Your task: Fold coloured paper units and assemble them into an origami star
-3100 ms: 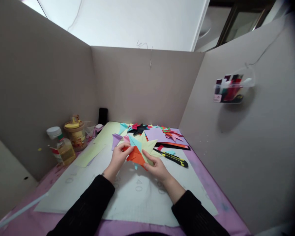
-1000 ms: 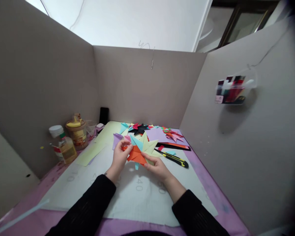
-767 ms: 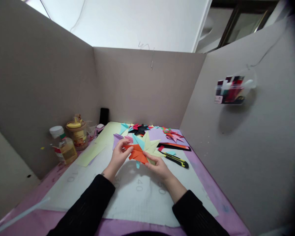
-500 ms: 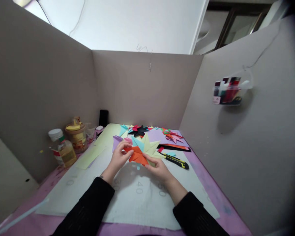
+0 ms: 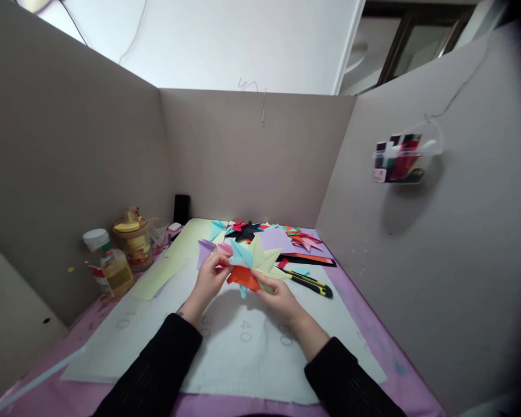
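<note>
Between my two hands, above the white sheet (image 5: 243,359), is a folded-paper origami star (image 5: 243,279) with orange, light blue and pale yellow parts. My left hand (image 5: 211,277) pinches its left side, fingers closed on the folded paper. My right hand (image 5: 278,296) grips the right side near the orange part, thumb on top. A light blue tip points down below the orange paper. Just behind it lie a pale yellow folded star (image 5: 267,260) and a purple folded piece (image 5: 205,250); I cannot tell where the held paper ends and these begin.
A utility knife (image 5: 310,284) lies to the right. Several paper stars (image 5: 245,230) and coloured sheets (image 5: 272,238) lie at the back. On the left stand a bottle (image 5: 117,269), a lidded jar (image 5: 134,243) and a phone (image 5: 182,208). A plastic container (image 5: 402,159) hangs on the right panel.
The orange part has tilted and shows less of its face, while more of the light blue paper shows above and below it. Both hands keep hold in nearly the same place.
</note>
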Demonstrator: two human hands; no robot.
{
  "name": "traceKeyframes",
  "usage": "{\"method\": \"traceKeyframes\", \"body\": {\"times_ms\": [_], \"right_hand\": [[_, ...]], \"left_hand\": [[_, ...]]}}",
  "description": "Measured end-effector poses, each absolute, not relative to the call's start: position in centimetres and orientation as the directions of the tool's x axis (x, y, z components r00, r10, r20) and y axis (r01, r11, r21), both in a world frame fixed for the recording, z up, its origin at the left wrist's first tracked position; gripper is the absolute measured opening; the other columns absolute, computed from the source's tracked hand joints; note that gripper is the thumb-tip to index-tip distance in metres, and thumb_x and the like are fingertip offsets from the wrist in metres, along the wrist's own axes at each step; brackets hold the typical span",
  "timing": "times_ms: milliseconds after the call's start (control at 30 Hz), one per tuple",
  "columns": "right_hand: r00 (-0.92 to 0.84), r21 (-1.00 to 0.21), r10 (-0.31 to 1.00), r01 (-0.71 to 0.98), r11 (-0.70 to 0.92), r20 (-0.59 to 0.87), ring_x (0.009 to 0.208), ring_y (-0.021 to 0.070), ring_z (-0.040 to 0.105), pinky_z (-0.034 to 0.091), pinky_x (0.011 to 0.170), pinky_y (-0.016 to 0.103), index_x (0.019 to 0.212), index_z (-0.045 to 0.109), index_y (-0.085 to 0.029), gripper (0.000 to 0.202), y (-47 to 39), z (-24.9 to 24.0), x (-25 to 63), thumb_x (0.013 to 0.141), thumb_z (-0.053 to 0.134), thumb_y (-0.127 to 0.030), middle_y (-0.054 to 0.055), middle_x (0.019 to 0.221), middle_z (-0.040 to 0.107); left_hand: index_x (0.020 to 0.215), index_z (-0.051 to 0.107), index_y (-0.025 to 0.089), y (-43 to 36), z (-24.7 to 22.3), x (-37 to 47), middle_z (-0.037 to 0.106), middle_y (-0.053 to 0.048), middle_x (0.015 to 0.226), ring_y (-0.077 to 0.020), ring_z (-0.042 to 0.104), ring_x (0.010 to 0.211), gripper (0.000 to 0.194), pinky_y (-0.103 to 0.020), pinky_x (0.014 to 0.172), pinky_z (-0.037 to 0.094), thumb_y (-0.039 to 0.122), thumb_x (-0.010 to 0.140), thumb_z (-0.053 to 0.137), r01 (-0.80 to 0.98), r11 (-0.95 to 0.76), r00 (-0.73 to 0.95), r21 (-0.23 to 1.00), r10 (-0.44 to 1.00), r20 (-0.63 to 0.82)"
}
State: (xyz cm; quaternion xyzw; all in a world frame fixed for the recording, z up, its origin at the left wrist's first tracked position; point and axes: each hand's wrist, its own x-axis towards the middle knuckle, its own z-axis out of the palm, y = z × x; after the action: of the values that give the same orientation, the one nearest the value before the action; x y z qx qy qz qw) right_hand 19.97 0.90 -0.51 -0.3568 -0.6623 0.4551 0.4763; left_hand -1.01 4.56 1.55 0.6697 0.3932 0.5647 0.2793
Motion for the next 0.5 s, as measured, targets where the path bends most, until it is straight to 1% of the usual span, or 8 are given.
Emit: {"method": "traceKeyframes", "body": {"times_ms": [67,133,200,233,300,433,500], "right_hand": [[-0.283,-0.941,0.907,0.039,0.335,0.312,0.125,0.0317,0.049,0.026,0.11,0.056,0.124,0.059,-0.023,0.057,0.83,-0.42,19.95,0.073,0.07,-0.047,0.007,0.13,0.057],[-0.278,-0.939,0.907,0.045,0.341,0.316,0.125,0.0314,0.049,0.026,0.11,0.056,0.123,0.059,-0.023,0.055,0.85,-0.49,19.98,0.074,0.07,-0.045,0.007,0.13,0.057],[-0.272,-0.937,0.907,0.05,0.346,0.32,0.126,0.0312,0.049,0.027,0.111,0.055,0.123,0.059,-0.024,0.054,0.93,-0.66,20.05,0.074,0.07,-0.044,0.007,0.13,0.057],[-0.268,-0.936,0.908,0.052,0.348,0.322,0.125,0.0312,0.049,0.027,0.11,0.055,0.123,0.059,-0.024,0.054,0.97,-0.74,20.08,0.074,0.07,-0.043,0.007,0.13,0.057],[-0.258,-0.934,0.909,0.055,0.353,0.328,0.125,0.0314,0.05,0.027,0.11,0.056,0.122,0.06,-0.025,0.053,1.04,-0.85,20.12,0.073,0.071,-0.043,0.006,0.129,0.057],[-0.261,-0.927,0.903,0.066,0.369,0.341,0.124,0.0308,0.05,0.029,0.11,0.055,0.122,0.06,-0.025,0.05,1.06,-0.79,20.1,0.075,0.07,-0.039,0.006,0.129,0.058],[-0.273,-0.923,0.897,0.069,0.378,0.347,0.124,0.0302,0.05,0.029,0.11,0.054,0.122,0.059,-0.024,0.05,1.03,-0.7,20.05,0.075,0.069,-0.036,0.005,0.129,0.057]], "left_hand": [[0.072,0.06,0.019,4.51,1.63,-1.17,0.065,-0.01,0.1,-0.0231,0.061,0.098,0.011,-0.031,0.075,0.051,0.028,0.078,0.061,0.229,-0.561,0.065,0.796,0.824,0.562],[0.071,0.063,0.019,4.49,1.7,-1.33,0.066,-0.011,0.102,-0.0231,0.061,0.099,0.02,-0.033,0.08,0.05,0.032,0.083,0.055,0.236,-0.575,0.074,0.783,0.814,0.576],[0.071,0.065,0.019,4.52,1.75,-1.44,0.065,-0.011,0.106,-0.023,0.061,0.097,0.026,-0.033,0.079,0.05,0.034,0.086,0.051,0.232,-0.57,0.079,0.788,0.819,0.568],[0.073,0.065,0.019,4.56,1.78,-1.47,0.065,-0.011,0.107,-0.0231,0.061,0.097,0.026,-0.032,0.076,0.051,0.035,0.086,0.051,0.233,-0.565,0.084,0.791,0.823,0.563],[0.076,0.067,0.019,4.67,1.82,-1.53,0.065,-0.011,0.107,-0.0236,0.061,0.098,0.022,-0.033,0.076,0.05,0.034,0.085,0.053,0.26,-0.574,0.105,0.776,0.816,0.569],[0.078,0.068,0.021,5.11,1.79,-1.81,0.064,-0.01,0.106,-0.0239,0.059,0.102,0.014,-0.039,0.091,0.044,0.03,0.082,0.058,0.355,-0.637,0.158,0.684,0.762,0.628],[0.08,0.069,0.022,5.34,1.72,-2.01,0.063,-0.01,0.105,-0.0246,0.057,0.102,0.01,-0.041,0.093,0.042,0.029,0.08,0.061,0.414,-0.655,0.168,0.632,0.737,0.655]]}}
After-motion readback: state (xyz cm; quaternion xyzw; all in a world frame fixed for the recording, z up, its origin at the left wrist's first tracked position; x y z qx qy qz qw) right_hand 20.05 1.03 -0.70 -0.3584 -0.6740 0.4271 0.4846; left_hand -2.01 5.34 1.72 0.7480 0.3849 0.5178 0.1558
